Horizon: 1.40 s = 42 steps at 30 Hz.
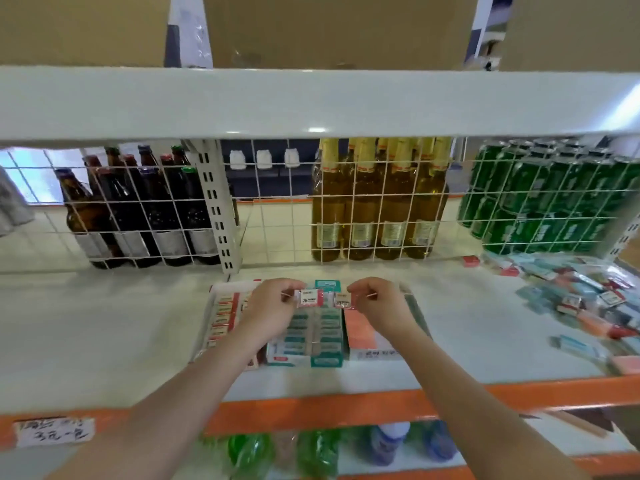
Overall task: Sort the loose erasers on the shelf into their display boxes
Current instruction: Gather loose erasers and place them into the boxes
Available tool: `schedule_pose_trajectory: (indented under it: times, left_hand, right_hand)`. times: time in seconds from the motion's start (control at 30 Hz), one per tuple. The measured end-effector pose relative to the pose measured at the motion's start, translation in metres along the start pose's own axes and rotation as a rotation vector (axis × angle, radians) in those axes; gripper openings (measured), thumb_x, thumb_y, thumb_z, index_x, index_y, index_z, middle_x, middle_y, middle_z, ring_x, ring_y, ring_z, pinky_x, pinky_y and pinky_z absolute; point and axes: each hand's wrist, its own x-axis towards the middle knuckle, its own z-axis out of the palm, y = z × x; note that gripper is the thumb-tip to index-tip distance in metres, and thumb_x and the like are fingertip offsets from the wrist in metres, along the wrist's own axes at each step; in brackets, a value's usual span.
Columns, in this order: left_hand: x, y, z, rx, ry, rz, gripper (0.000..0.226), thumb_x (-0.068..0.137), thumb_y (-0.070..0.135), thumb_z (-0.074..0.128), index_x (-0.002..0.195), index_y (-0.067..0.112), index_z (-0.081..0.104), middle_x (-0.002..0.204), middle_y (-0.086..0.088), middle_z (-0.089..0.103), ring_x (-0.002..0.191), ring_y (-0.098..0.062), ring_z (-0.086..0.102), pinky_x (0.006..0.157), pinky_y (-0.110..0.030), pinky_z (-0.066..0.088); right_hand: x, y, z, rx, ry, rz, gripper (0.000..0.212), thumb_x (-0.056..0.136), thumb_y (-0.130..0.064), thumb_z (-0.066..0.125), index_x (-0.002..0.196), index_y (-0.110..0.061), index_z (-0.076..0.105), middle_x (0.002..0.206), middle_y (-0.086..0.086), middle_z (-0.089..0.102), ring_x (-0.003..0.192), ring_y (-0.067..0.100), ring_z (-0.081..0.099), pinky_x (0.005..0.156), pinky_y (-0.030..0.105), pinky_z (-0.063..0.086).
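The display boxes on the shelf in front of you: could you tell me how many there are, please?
3, side by side: red display box on the left, teal display box in the middle, pink display box on the right; hands partly cover them.

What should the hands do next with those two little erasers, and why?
Probably lower each eraser into its matching box. The left hand pinches a red 2B eraser and the right hand pinches a paler one, both held above the display boxes. The loose pile waits at the right.
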Motion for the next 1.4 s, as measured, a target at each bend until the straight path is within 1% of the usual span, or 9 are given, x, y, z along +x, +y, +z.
schedule_pose_trajectory:
  times: [0.2,0.3,0.43,0.63,0.73,0.83,1.1,1.3,1.4]
  left_hand:
    - [-0.007,-0.063,-0.048,0.050,0.018,-0.038,0.031,0.091,0.006,0.053,0.115,0.020,0.066,0.127,-0.003,0.060,0.106,-0.019,0.060,0.088,-0.031,0.049]
    - [-0.010,-0.088,-0.064,0.069,0.039,-0.065,0.029,0.088,0.005,0.056,0.108,0.022,0.069,0.122,-0.003,0.062,0.090,-0.015,0.062,0.068,-0.021,0.047]
    - [-0.011,-0.110,-0.074,0.085,0.039,-0.100,0.026,0.087,0.004,0.058,0.107,0.017,0.070,0.101,0.001,0.065,0.078,-0.011,0.059,0.060,-0.016,0.045]
    - [-0.012,-0.128,-0.073,0.054,0.044,-0.109,0.021,0.086,0.002,0.058,0.102,0.007,0.070,0.109,-0.012,0.067,0.084,-0.019,0.063,0.080,-0.033,0.054]
    - [-0.013,-0.130,-0.074,0.119,0.033,-0.072,0.024,0.089,0.007,0.054,0.108,0.011,0.069,0.116,-0.008,0.065,0.089,-0.017,0.064,0.079,-0.029,0.053]
    - [-0.013,-0.129,-0.076,0.222,0.008,-0.044,0.025,0.091,0.012,0.053,0.111,0.014,0.068,0.119,-0.003,0.063,0.102,-0.017,0.061,0.075,-0.019,0.045]
    - [-0.008,-0.124,-0.078,0.297,-0.017,0.025,0.027,0.091,0.017,0.054,0.115,0.014,0.066,0.120,-0.001,0.061,0.110,-0.017,0.056,0.088,-0.021,0.042]
    - [-0.010,-0.110,-0.076,0.368,-0.171,0.059,0.022,0.094,0.023,0.050,0.098,0.012,0.069,0.104,-0.003,0.067,0.093,-0.017,0.061,0.076,-0.024,0.046]
    - [-0.010,-0.099,-0.072,0.344,-0.153,0.111,0.024,0.094,0.020,0.049,0.112,0.015,0.065,0.116,0.001,0.064,0.104,-0.014,0.058,0.083,-0.021,0.043]
  right_hand:
    - [-0.008,-0.029,0.065,-0.003,-0.060,-0.024,0.018,0.089,-0.004,0.054,0.101,-0.013,0.064,0.082,-0.010,0.058,0.075,0.004,0.057,0.053,0.004,0.039]
    - [-0.011,-0.039,0.093,-0.020,-0.054,-0.027,0.016,0.088,-0.005,0.055,0.094,-0.015,0.066,0.081,-0.009,0.061,0.084,0.011,0.059,0.070,0.015,0.045]
    - [-0.017,-0.048,0.120,-0.105,-0.099,-0.009,0.016,0.089,-0.008,0.055,0.096,-0.014,0.068,0.092,-0.004,0.064,0.089,0.012,0.060,0.081,0.023,0.050]
    - [-0.022,-0.055,0.138,-0.289,-0.133,0.006,0.023,0.093,-0.012,0.050,0.110,-0.019,0.064,0.110,0.000,0.064,0.088,0.010,0.059,0.061,0.012,0.046]
    - [-0.021,-0.057,0.140,-0.334,-0.135,0.008,0.024,0.095,-0.015,0.049,0.112,-0.019,0.064,0.114,0.001,0.064,0.086,0.009,0.059,0.057,0.010,0.044]
    - [-0.020,-0.061,0.142,-0.388,-0.158,0.008,0.025,0.094,-0.013,0.049,0.115,-0.018,0.063,0.118,0.003,0.062,0.097,0.014,0.062,0.066,0.015,0.048]
    - [-0.018,-0.067,0.144,-0.510,-0.200,-0.021,0.028,0.094,-0.014,0.050,0.120,-0.016,0.060,0.122,0.004,0.060,0.105,0.019,0.061,0.088,0.028,0.053]
    - [-0.014,-0.065,0.131,-0.507,-0.179,-0.085,0.028,0.094,-0.015,0.049,0.119,-0.020,0.061,0.123,0.000,0.058,0.105,0.015,0.057,0.085,0.025,0.051]
    - [-0.012,-0.055,0.113,-0.525,-0.164,-0.082,0.030,0.094,-0.013,0.048,0.120,-0.020,0.060,0.127,-0.001,0.056,0.108,0.014,0.055,0.089,0.025,0.047]
